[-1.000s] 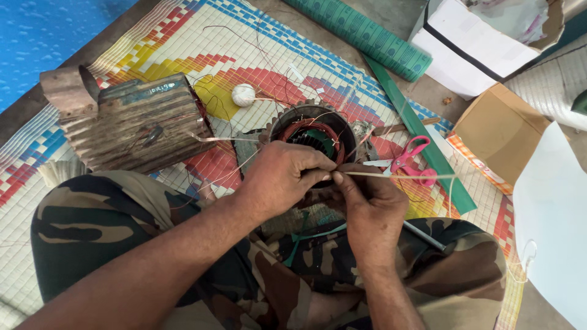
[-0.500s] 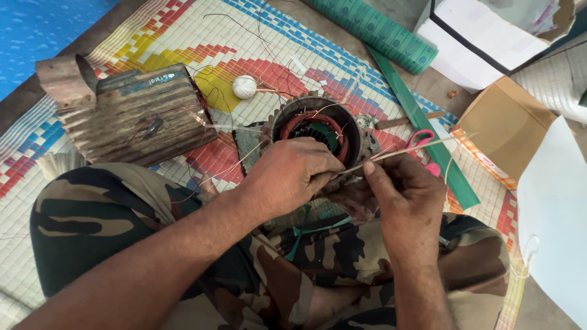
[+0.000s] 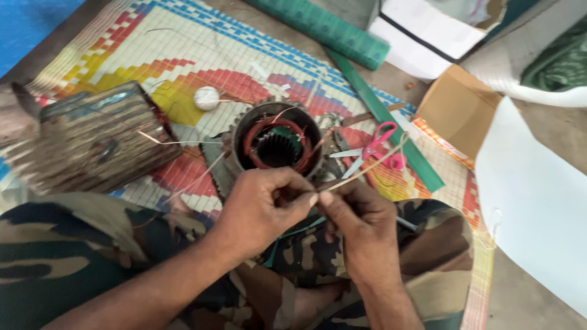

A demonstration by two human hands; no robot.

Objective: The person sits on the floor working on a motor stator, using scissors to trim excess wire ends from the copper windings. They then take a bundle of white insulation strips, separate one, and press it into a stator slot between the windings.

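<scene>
Landmark: motor stator (image 3: 276, 148), round, red-copper winding inside, stood on the woven mat (image 3: 202, 55).
Left hand (image 3: 260, 208): just below the stator, fingers curled, pinching a pale thin sleeve strip (image 3: 367, 168).
Right hand (image 3: 358, 223): below-right of the stator, thumb and forefinger pressed together on the same strip, touching the left fingertips.
Strip: ran up-right from the pinch, beside the stator.
Step, judged: working the sleeve at the pinch.
Next move calls for: steady two-handed grip.
Nearby: pink scissors (image 3: 373, 146) right of the stator; ribbed housing (image 3: 92, 137) left.
</scene>
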